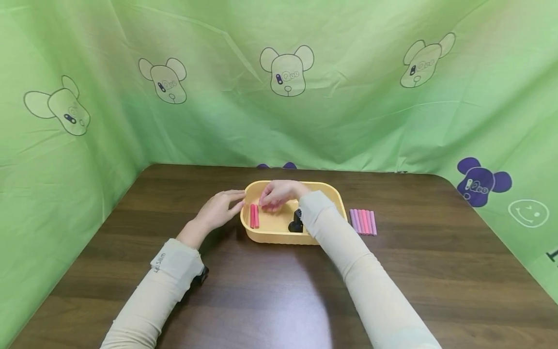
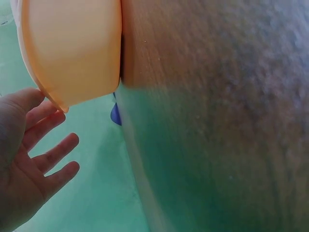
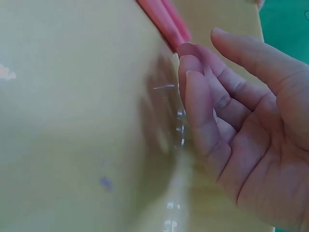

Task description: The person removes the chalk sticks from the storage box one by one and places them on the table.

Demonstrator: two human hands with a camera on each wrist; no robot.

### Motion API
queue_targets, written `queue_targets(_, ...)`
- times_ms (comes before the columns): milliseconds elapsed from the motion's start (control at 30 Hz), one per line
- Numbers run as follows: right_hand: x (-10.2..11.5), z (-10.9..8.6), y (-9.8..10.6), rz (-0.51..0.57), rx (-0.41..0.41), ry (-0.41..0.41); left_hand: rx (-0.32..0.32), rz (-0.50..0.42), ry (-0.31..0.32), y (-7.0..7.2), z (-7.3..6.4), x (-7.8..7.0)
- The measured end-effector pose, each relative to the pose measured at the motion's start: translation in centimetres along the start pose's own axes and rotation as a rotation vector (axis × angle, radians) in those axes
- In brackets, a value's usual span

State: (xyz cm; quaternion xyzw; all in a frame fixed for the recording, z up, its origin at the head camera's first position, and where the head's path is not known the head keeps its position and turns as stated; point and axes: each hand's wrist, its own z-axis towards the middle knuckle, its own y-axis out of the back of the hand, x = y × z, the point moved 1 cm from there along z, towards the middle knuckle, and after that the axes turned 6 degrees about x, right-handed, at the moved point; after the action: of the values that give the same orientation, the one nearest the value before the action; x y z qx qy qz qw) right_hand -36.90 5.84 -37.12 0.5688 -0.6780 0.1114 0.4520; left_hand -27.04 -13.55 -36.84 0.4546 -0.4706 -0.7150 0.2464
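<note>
A yellow plastic tub (image 1: 279, 237) stands on the table. Two pink-red sticks (image 1: 255, 216) lie side by side at its left end. My right hand (image 1: 279, 194) reaches down inside, thumb apart from the loosely bent fingers. In the right wrist view its fingertips (image 3: 187, 50) are right at one end of the pink sticks (image 3: 166, 21), with nothing seen in the palm. At the tub's left rim, my left hand (image 1: 220, 208) touches the edge. The left wrist view shows its thumb and forefinger at the rim, the other fingers spread and straight.
Right of the tub, several purple and pink sticks (image 1: 363, 222) lie in a row on the dark wooden table (image 1: 261, 291). A black device (image 1: 296, 223) hangs below the right cuff over the tub. Green printed cloth (image 1: 218, 126) surrounds the table at the back and sides.
</note>
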Motion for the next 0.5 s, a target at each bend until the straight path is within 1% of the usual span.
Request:
queue_targets(300,-0.15,0.78,-0.54,0.026,-0.012,-0.033,0.003,0.002,0.006,-0.09,0.34,-0.13)
queue_targets(500,0.15,0.87,-0.93,-0.01,-0.03,-0.063,0.003,0.003,0.014,-0.14,0.43,-0.09)
